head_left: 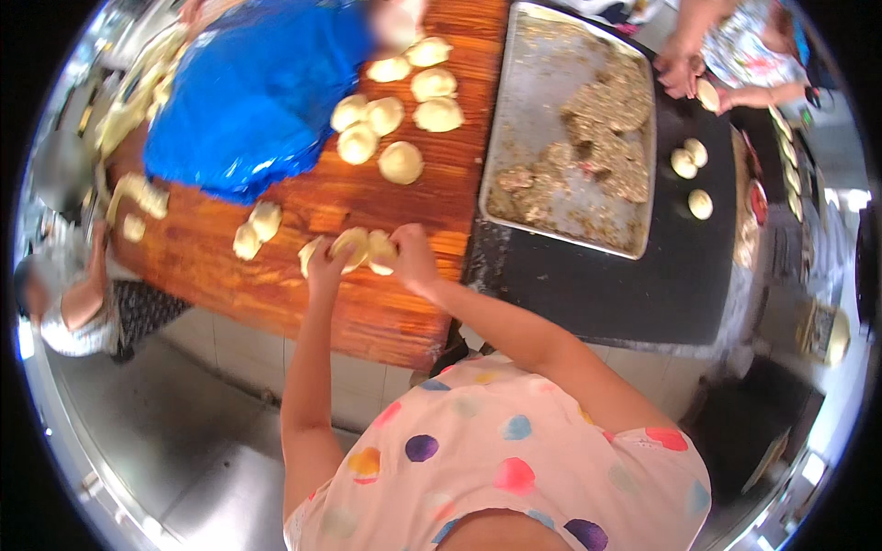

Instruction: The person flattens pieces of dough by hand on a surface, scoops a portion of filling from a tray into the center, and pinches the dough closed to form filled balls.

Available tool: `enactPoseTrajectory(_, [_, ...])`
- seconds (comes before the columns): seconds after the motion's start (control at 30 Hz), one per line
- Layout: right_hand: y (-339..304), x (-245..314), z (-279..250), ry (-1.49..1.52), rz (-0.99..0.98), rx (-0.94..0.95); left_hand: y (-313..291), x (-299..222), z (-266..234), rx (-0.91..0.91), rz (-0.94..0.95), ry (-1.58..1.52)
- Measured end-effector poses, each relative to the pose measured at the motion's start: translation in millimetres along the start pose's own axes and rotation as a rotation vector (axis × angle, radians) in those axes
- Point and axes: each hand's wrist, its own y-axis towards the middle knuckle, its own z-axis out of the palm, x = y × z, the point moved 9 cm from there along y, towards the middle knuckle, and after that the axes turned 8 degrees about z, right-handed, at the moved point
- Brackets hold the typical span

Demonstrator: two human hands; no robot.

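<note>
Near the front edge of the wooden table, several pale dough rounds lie in a short row between my hands. My left hand is closed at the left of the row, its fingers on a dough round. Another piece peeks out on that hand's far side, partly covered. At the right end my right hand pinches a dough round by its edge. Some fingertips are hidden behind the dough. Farther back sits a group of flattened dough rounds, and two more dough pieces touch each other to the left.
A blue plastic sheet covers part of the wooden table. Right of it, a metal tray of brown filling rests on a black surface. Other people's hands work at the far right; another person stands left.
</note>
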Motion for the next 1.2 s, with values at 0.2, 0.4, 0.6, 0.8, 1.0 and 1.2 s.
enactPoseTrajectory(0.2, [-53.9,-67.2,-68.2,0.852,0.562,0.336,-64.7,-50.4,72.9,-0.047,-0.528,-0.723])
enactPoseTrajectory(0.4, [-136.4,-149.8,-343.6,0.402,0.656,0.098,-129.8,-138.1,269.4,0.552,-0.657,-0.853])
enactPoseTrajectory(0.6, [-171.2,-246.6,-479.6,-0.421,0.499,-0.203,-130.0,-175.3,393.3,0.809,0.316,0.289])
enactPoseTrajectory(0.8, [-160.3,-287.1,-474.7,-0.727,0.699,-0.739,-119.9,-150.5,360.7,0.570,0.151,0.207])
enactPoseTrajectory(1.0, [-142.2,-261.8,-453.6,-0.905,0.656,-0.513,-130.2,-151.4,332.9,0.523,-0.111,0.114])
enactPoseTrajectory(1.2, [-128.3,-262.5,-463.2,-0.935,0.538,-0.492,-132.2,-171.0,345.6,0.475,-0.090,-0.028])
